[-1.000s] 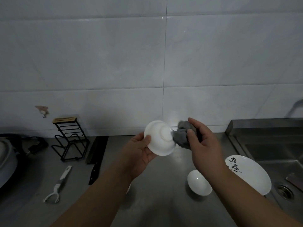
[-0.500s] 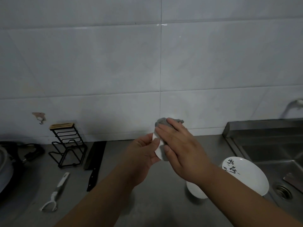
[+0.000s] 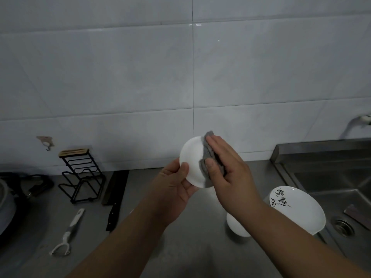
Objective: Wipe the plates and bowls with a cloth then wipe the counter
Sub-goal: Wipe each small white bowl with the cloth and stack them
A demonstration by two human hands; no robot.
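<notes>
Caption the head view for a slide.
Left hand holds a white bowl; right hand presses a grey cloth against it.

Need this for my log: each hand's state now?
Left hand: grips the white bowl.
Right hand: open, pressing the grey cloth against it.

Our left hand (image 3: 172, 185) pinches the white bowl (image 3: 191, 157) by its rim, thumb in front. Our right hand (image 3: 226, 167) lies flat, fingers (image 3: 217, 144) straight, pressing the grey cloth (image 3: 206, 151) against it.

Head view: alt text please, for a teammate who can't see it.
The left hand holds a small white bowl above a steel counter while the right hand presses a grey cloth against it. Another white bowl and a plate with black calligraphy sit beside the sink.
</notes>
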